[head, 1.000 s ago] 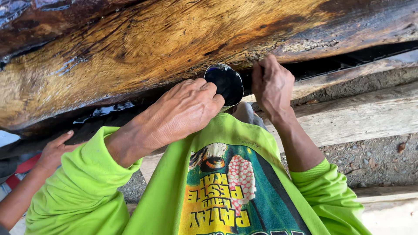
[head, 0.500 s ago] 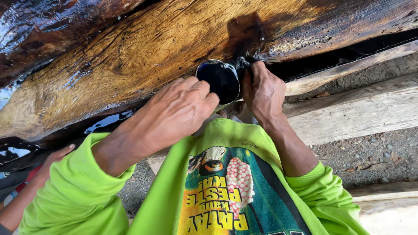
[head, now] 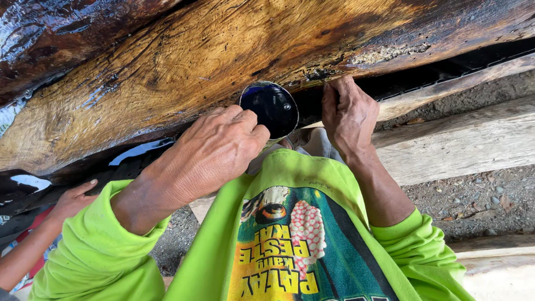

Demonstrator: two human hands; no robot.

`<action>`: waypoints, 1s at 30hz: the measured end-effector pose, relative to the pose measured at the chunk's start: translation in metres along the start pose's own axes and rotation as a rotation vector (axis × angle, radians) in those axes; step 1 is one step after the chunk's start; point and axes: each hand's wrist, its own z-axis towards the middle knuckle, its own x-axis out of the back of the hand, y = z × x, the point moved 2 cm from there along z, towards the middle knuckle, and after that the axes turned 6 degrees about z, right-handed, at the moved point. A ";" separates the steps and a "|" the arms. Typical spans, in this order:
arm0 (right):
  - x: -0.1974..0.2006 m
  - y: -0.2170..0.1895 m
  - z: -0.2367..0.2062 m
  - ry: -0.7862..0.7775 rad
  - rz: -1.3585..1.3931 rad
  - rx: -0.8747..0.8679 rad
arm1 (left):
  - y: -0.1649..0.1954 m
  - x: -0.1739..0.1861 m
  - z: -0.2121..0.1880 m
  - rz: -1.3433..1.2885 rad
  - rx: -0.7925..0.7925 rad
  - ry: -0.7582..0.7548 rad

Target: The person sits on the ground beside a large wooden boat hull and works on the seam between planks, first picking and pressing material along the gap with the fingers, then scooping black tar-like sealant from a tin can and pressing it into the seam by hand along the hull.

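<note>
Since the earlier frame the round tin [head: 270,107] has tilted up at frame centre; the left hand [head: 214,150] grips it from below, while the right hand [head: 348,114] pinches something small against the glossy log [head: 195,61]

We see a big log [head: 212,61] of bare wood, its grain amber and streaked, wet-looking and glossy in patches, dark and slick at the upper left. The can [head: 270,106] in our left hand [head: 214,150] is thin metal with a bright rim and a glossy dark liquid inside. Our right hand [head: 348,114] rests on a crumbly, rough patch of the log's edge. Our sleeves [head: 95,251] are matt lime cloth. The planks [head: 462,145] are pale, dry, rough-sawn wood over gritty gravel [head: 473,206].
</note>
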 end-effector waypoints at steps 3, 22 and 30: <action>-0.002 0.003 0.002 0.012 -0.014 -0.022 | 0.001 -0.001 0.000 0.012 -0.002 -0.016; -0.005 0.010 0.004 0.046 0.071 0.002 | 0.002 -0.007 0.014 0.038 -0.082 0.037; -0.003 0.010 0.001 0.032 0.143 -0.047 | 0.004 -0.008 0.018 0.015 -0.067 0.015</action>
